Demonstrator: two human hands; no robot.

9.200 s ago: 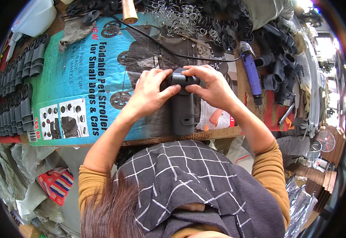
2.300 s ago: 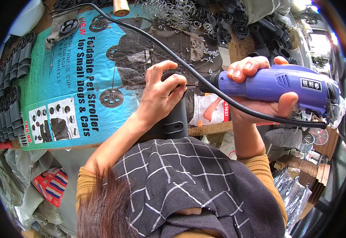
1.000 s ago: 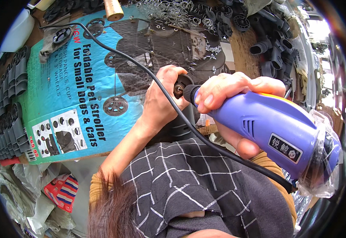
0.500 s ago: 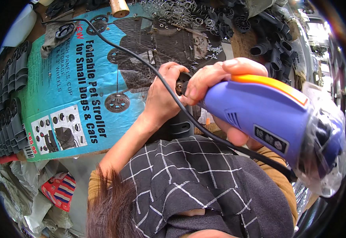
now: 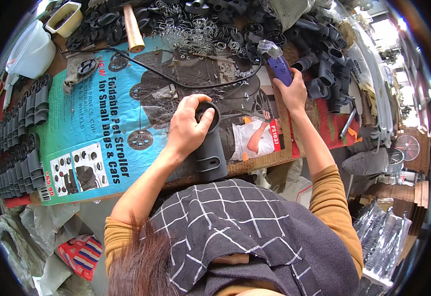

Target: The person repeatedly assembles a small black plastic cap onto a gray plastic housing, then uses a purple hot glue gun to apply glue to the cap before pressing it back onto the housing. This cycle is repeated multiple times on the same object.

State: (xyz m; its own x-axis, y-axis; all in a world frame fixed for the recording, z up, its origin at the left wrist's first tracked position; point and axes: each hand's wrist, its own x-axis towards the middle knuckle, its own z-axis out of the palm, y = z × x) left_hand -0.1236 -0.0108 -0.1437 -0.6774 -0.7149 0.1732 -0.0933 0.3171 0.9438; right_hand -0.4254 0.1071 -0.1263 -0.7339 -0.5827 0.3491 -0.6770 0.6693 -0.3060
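My left hand [image 5: 186, 129] is wrapped round the round upper end of a dark grey plastic fitting [image 5: 210, 157], which lies at the table's near edge with its long body toward me. My left thumb rests across the round end. Farther off to the right, my right hand [image 5: 293, 94] grips a purple electric screwdriver [image 5: 280, 70] by its near end. The screwdriver's far end is covered in clear plastic, and its black cable [image 5: 190, 87] runs left across the printed cardboard. The screwdriver's tip is hidden by my right hand.
Printed blue cardboard [image 5: 84, 148] covers the table. Wire springs [image 5: 190, 29] and loose screws lie at the back, beside a wooden-handled tool [image 5: 133, 30]. Grey fittings stand in rows [image 5: 15, 143] at left; grey tubular parts [image 5: 326, 69] are heaped at right, near a metal rod [image 5: 347, 123].
My right hand has carried the electric screwdriver off the fitting, away from me to the far right. The cable has shifted away with it. My left hand still holds the fitting.
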